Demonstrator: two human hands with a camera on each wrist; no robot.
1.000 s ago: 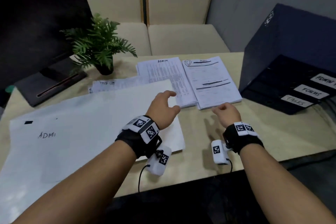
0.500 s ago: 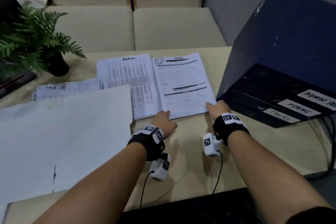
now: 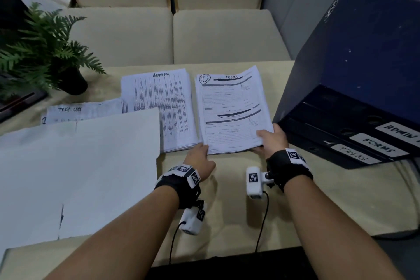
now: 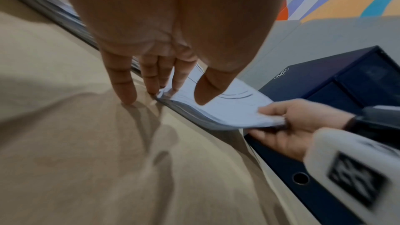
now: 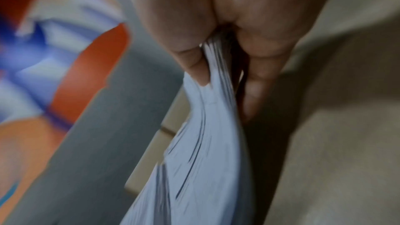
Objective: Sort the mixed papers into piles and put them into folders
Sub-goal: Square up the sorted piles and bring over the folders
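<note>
The right hand [image 3: 271, 141] pinches the near right corner of the FORMS pile [image 3: 229, 109], thumb on top and fingers beneath, with that corner raised off the desk [image 3: 227, 216]. The left hand [image 3: 200, 157] sets straight fingers at the near left corner without gripping. The pile looks thick, loose and floppy, so it will likely sag and shed sheets unless both hands get fingers under its near edge. There are three piles, FORMS, the ADMIN pile [image 3: 161, 102] and the TASK LIST pile [image 3: 84, 111], and three labelled folders [image 3: 377, 144] are stacked just right.
</note>
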